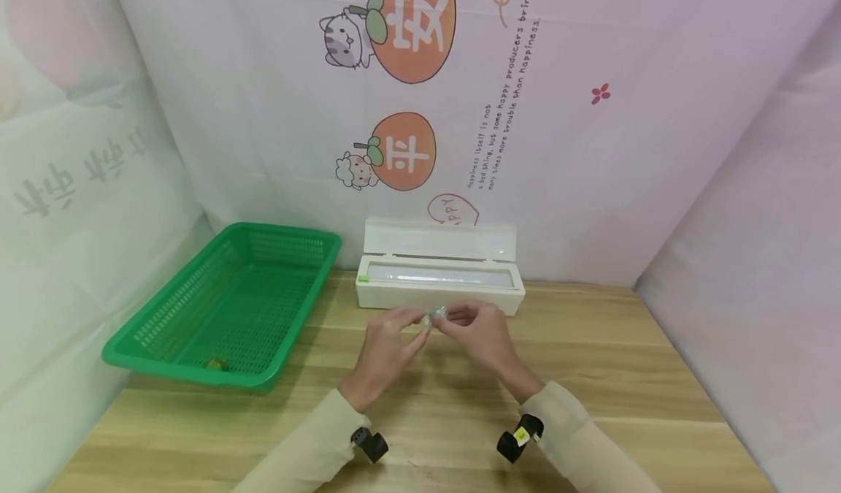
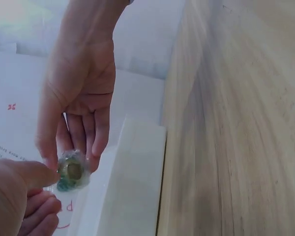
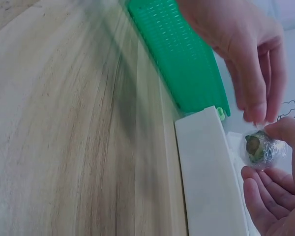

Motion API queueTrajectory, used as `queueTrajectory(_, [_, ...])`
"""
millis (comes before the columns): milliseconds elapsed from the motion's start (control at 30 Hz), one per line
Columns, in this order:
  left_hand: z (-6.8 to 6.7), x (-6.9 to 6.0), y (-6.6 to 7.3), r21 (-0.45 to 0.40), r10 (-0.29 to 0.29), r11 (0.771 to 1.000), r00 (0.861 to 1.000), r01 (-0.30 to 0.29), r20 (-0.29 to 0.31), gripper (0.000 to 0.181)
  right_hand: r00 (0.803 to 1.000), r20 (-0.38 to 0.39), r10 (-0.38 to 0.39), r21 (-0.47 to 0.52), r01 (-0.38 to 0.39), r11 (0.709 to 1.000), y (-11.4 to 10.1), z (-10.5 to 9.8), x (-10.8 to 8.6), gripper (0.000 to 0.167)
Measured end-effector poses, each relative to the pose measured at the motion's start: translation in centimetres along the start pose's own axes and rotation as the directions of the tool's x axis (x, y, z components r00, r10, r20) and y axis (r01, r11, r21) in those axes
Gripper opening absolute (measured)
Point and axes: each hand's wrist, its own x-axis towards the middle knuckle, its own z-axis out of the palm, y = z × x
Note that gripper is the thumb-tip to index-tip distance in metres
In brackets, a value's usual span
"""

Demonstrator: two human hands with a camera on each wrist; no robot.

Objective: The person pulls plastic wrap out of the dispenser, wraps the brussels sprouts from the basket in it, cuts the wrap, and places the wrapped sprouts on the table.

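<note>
A small greenish-brown lump wrapped in clear plastic film is held up between the two hands, just in front of the white dispenser box. My right hand pinches it between thumb and fingers; in the right wrist view the thumb lies on top of the wrapped lump with the fingers below. My left hand meets its left side with thumb and fingertips. Seen from the left wrist, the left thumb presses against the wrapped lump. What exactly the lump is cannot be made out through the film.
Behind the hands stands a white cling film dispenser with its lid raised and a green slider at its left end. To the left is a green plastic basket holding a small yellowish-green item. Printed cloth walls enclose the wooden table.
</note>
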Motion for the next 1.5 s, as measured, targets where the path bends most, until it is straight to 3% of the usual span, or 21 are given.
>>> queueTrajectory(100, [0.3,0.1,0.2,-0.02,-0.024,1.0,1.0,0.024,0.007,0.023,1.0,0.004,-0.01,0.013,0.01,1.0,-0.2,0.0,-0.2,0.031])
queueTrajectory(200, [0.5,0.2,0.4,-0.107,-0.075,0.991,0.997,0.078,0.033,0.023,1.0,0.004,-0.016,0.021,0.016,1.0,-0.2,-0.2,-0.3,0.034])
queueTrajectory(267, [0.6,0.3,0.5,-0.187,-0.134,0.972,0.989,0.143,0.062,0.024,1.0,0.005,-0.018,0.024,0.018,1.0,-0.1,-0.5,-0.3,0.035])
queueTrajectory(367, [0.9,0.4,0.5,-0.303,-0.231,0.92,0.968,0.25,0.098,0.024,0.999,0.011,-0.033,0.043,0.032,0.999,0.1,-1.1,-0.2,0.035])
queueTrajectory(433, [1.1,0.4,0.5,-0.349,-0.266,0.894,0.96,0.281,0.093,0.023,0.999,0.019,-0.045,0.06,0.044,0.997,0.1,-1.5,-0.2,0.034])
queueTrajectory(533, [1.4,0.5,0.5,-0.369,-0.272,0.889,0.961,0.272,0.053,0.02,0.998,0.026,-0.064,0.076,0.062,0.995,0.1,-1.9,-0.2,0.033])
queueTrajectory(667, [1.8,0.5,0.6,-0.308,-0.251,0.921,0.968,0.238,0.0,0.018,0.997,0.023,-0.072,0.06,0.07,0.996,0.3,-2.0,-0.2,0.034])
queueTrajectory(767, [2.0,0.7,0.8,-0.261,-0.247,0.935,0.969,0.239,0.002,0.017,0.997,0.016,-0.073,0.047,0.072,0.996,0.4,-2.0,-0.2,0.034])
queueTrajectory(867, [2.2,1.0,1.0,-0.254,-0.253,0.934,0.967,0.253,0.035,0.017,0.997,0.016,-0.081,0.046,0.081,0.996,0.6,-2.3,-0.3,0.034])
queueTrajectory(967, [2.6,1.4,1.3,-0.289,-0.268,0.915,0.959,0.282,0.087,0.02,0.994,0.02,-0.104,0.044,0.103,0.994,1.0,-2.8,-0.3,0.035])
queueTrajectory(1200, [4.4,2.4,1.9,-0.442,-0.277,0.828,0.937,0.345,0.213,0.03,0.993,0.03,-0.116,0.029,0.115,0.993,2.5,-5.2,-0.3,0.036])
queueTrajectory(1367, [6.3,3.1,2.2,-0.505,-0.276,0.778,0.926,0.374,0.259,0.029,0.995,0.02,-0.1,0.0,0.1,0.995,3.9,-6.9,-0.6,0.038])
queueTrajectory(1500, [8.5,3.8,2.5,-0.525,-0.264,0.76,0.92,0.383,0.289,0.026,0.998,0.011,-0.066,-0.02,0.066,0.998,5.1,-8.7,-0.9,0.04])
